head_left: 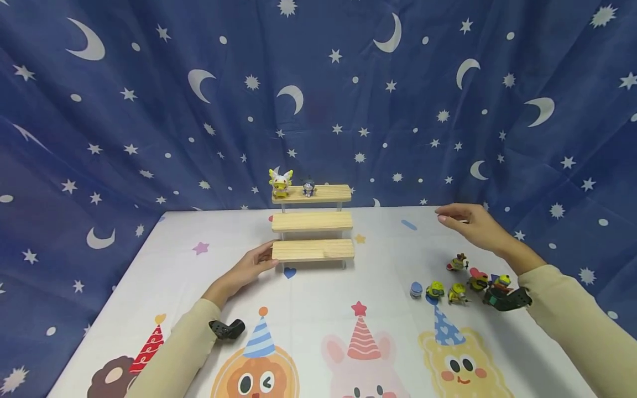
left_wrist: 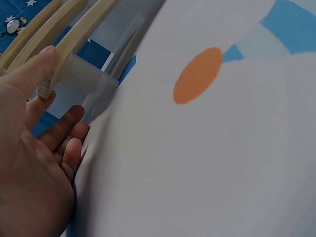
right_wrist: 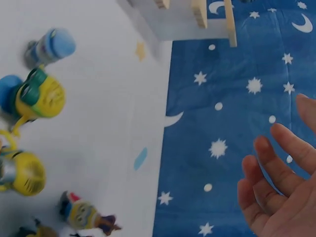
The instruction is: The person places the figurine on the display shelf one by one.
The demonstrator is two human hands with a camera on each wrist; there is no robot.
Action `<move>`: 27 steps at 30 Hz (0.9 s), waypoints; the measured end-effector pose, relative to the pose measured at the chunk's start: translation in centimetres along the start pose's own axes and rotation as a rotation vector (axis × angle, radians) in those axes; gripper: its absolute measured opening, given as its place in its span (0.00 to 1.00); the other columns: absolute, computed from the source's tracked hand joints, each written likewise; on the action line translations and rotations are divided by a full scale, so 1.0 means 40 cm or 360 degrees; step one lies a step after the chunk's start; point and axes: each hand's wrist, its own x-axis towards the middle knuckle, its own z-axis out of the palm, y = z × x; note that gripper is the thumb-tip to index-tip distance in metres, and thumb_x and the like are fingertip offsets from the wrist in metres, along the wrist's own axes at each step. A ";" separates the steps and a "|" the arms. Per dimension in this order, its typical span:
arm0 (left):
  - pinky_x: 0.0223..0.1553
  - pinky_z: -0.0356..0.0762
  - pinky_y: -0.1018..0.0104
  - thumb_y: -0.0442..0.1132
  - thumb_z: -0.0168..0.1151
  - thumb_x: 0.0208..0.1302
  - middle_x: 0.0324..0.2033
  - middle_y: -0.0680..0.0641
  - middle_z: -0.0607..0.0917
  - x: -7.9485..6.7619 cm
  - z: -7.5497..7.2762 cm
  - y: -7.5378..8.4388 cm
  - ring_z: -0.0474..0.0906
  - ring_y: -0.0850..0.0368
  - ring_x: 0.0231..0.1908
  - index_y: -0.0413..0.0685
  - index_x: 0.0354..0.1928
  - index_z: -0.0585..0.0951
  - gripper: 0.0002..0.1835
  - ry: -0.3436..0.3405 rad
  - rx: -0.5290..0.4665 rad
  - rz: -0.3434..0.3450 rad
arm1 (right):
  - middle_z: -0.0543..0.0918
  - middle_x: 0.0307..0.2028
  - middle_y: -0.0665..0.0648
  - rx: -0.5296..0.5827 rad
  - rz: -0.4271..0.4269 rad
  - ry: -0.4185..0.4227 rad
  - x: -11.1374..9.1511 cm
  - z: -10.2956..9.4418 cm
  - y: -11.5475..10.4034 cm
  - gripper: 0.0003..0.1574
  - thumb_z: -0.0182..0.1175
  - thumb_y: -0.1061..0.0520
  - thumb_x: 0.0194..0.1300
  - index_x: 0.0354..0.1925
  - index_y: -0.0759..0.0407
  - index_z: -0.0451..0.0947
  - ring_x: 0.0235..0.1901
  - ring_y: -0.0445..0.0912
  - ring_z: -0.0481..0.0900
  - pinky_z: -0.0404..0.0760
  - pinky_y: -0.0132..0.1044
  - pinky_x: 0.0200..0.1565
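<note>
A three-tier display stand with pale wooden boards [head_left: 312,250] stands at the back middle of the table. My left hand [head_left: 251,265] pinches the left end of its lowest board, with the thumb [left_wrist: 39,69] over it and the index finger at the underside. On the top board stand a yellow figurine in a white headpiece [head_left: 281,183] and a small dark-blue and white figurine [head_left: 308,189]. My right hand [head_left: 468,224] hovers above the back right, its fingers loosely bent and holding nothing. Nearest to it is a small red and yellow figurine [head_left: 457,262].
Several more figurines stand at the right, among them a blue one [head_left: 416,290], a yellow one with green goggles [head_left: 435,291] and another yellow one [head_left: 457,293]. A blue curtain [head_left: 318,127] with moons and stars hangs behind the white patterned tabletop [head_left: 388,265].
</note>
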 end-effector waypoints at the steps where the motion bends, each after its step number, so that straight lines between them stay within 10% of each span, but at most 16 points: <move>1: 0.73 0.64 0.42 0.51 0.61 0.73 0.73 0.36 0.67 0.001 0.000 0.001 0.67 0.40 0.71 0.47 0.81 0.53 0.43 -0.0003 0.0003 0.0000 | 0.81 0.59 0.69 -0.0002 0.0013 -0.0009 -0.004 -0.001 0.007 0.26 0.54 0.50 0.78 0.64 0.65 0.76 0.55 0.55 0.80 0.84 0.49 0.53; 11: 0.73 0.64 0.43 0.50 0.60 0.73 0.73 0.37 0.68 0.007 0.001 0.008 0.68 0.41 0.71 0.47 0.81 0.52 0.42 0.0002 0.0016 0.0004 | 0.69 0.69 0.75 0.0018 0.0164 -0.0041 -0.015 -0.018 0.100 0.32 0.51 0.46 0.79 0.65 0.69 0.72 0.67 0.71 0.68 0.74 0.68 0.62; 27: 0.72 0.66 0.43 0.47 0.59 0.75 0.73 0.35 0.67 0.006 0.001 0.016 0.68 0.40 0.70 0.45 0.80 0.52 0.41 0.0003 0.0022 0.0023 | 0.78 0.59 0.77 0.0026 0.0259 -0.0335 -0.045 -0.004 0.221 0.32 0.55 0.53 0.77 0.68 0.74 0.67 0.57 0.64 0.81 0.83 0.55 0.55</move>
